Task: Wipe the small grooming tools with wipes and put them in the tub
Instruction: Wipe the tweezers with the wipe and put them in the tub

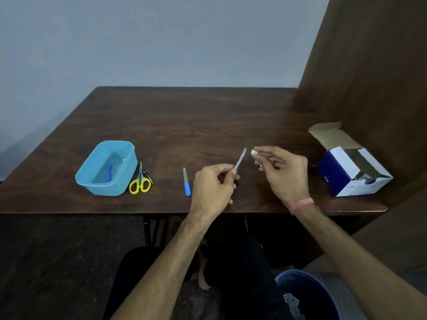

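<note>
Two hands are working above the dark wooden table: the left hand is pinching a slim silver metal tool, its tip just beside the small white wipe the right hand is pinching. Left of the left hand, the light blue plastic tub is sitting.

Plain pale grey wall behind, evenly and dimly lit. Dark brown wood-grain desk pushed up against it, far edge meeting the wall. Tall brown wooden panel standing along the desk's right side. Dark speckled floor below, with black metal desk legs under the near edge. Blue bucket on the floor at lower right.
</note>
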